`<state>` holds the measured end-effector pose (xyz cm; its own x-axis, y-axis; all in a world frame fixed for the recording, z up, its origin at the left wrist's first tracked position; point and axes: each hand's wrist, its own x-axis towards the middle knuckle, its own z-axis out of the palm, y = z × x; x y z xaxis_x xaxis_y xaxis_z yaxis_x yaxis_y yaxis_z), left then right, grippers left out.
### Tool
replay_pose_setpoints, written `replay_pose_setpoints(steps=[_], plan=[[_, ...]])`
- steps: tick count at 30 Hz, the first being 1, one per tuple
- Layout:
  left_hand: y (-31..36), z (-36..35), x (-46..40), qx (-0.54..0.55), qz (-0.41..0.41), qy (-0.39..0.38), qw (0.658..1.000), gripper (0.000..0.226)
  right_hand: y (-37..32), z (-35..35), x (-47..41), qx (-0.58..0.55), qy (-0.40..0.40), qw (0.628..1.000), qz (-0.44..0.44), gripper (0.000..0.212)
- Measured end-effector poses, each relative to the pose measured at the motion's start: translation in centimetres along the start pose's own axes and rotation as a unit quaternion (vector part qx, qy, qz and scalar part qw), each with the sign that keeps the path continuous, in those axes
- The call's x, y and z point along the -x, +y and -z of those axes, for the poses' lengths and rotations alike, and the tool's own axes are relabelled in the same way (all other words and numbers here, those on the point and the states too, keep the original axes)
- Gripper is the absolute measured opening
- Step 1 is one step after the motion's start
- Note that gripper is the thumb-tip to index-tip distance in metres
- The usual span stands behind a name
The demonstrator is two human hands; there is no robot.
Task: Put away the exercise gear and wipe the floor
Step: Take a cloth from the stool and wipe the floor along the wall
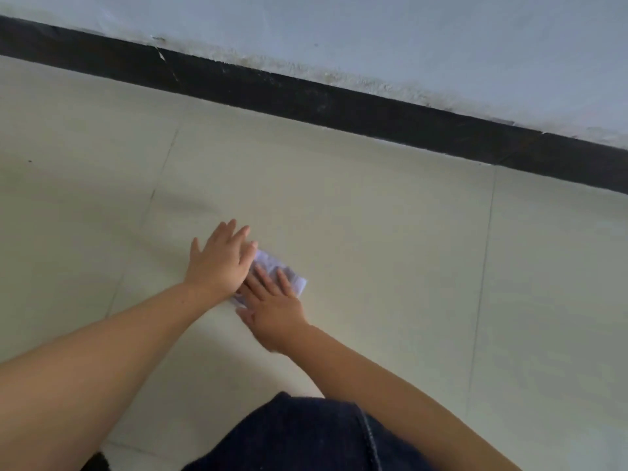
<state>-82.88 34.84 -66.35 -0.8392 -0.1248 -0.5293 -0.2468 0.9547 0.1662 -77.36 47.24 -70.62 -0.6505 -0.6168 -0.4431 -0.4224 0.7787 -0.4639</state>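
Nearest the camera, at the bottom edge, a knee in dark blue denim (306, 436) juts into view, a stitched seam running down its right side. From either side of it two bare forearms reach forward over the pale cream floor tiles (373, 215).

The left hand (217, 263) lies flat with its fingers straight and slightly spread, palm down, its fingertips reaching onto the near-left part of a small white cloth (289, 277). The cloth looks like a folded wipe or tissue with a faint printed or crumpled surface; which of the two cannot be told. The right hand (272, 311) is also flat, fingers straight and laid on the cloth from the near side, pressing it against the tile. The left hand overlaps the right hand's fingertips, so the two hands together cover most of the cloth, and only its far-right corner shows clear. Neither hand curls round the cloth; both rest on it with open palms.

The cloth lies on one large tile, roughly midway between two thin grout lines (482, 266) that run away from the camera. Beyond, a black skirting strip (339, 110) crosses the picture on a slant, and above it stands a pale blue-grey wall (407, 35) with scuffed, flaking paint along its lower edge. A small dark shape (97, 464) shows at the bottom left, beside the knee, too cropped to identify. No container of any kind shows.
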Motion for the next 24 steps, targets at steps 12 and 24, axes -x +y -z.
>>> replay_pose_setpoints(steps=[12,24], plan=[[9.2,-5.0,2.4,-0.067,-0.114,-0.062,0.989,0.056,18.1,-0.8,19.6,-0.15,0.208,0.793,-0.552,0.06],[10.0,-4.3,2.1,-0.095,-0.077,-0.126,0.985,0.052,12.0,-1.3,13.7,-0.06,0.14,0.963,-0.223,0.079]])
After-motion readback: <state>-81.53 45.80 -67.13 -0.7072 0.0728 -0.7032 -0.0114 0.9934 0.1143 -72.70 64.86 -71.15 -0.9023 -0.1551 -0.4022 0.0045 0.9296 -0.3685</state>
